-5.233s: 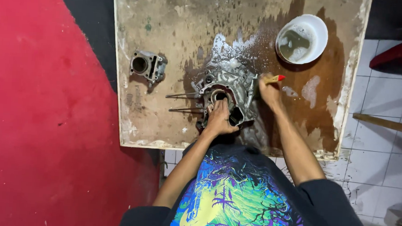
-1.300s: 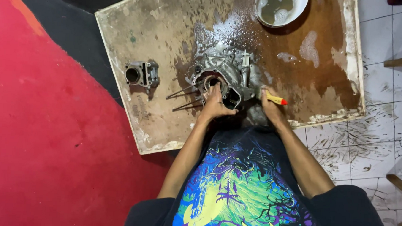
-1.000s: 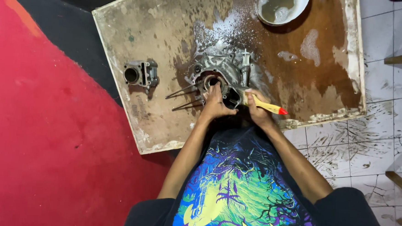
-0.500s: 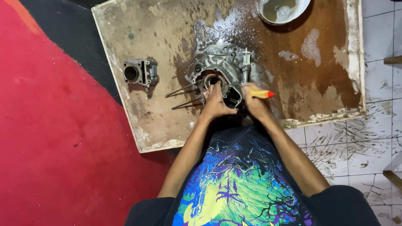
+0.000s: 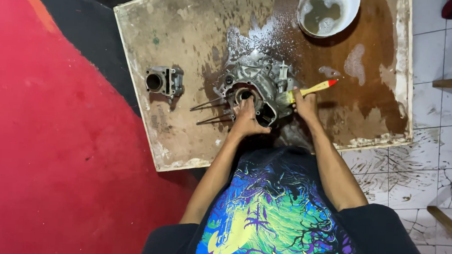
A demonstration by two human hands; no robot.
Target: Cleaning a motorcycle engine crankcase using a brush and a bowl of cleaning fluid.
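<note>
Engine crankcase (image 5: 256, 90), wet metal, on wooden board (image 5: 189, 32): left hand (image 5: 247, 118) gripping its near edge. Right hand (image 5: 305, 103) just beside, closed round yellow-handled brush (image 5: 313, 89), bristles against the casing. Cylinder block (image 5: 164, 81) well left of both hands; white bowl (image 5: 329, 13) beyond the right hand.

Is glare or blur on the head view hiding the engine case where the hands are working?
Head view: sharp overall; wet glints on the grey metal engine case, details readable; left hand shadows its near edge; right hand and yellow-handled brush clear.
</note>
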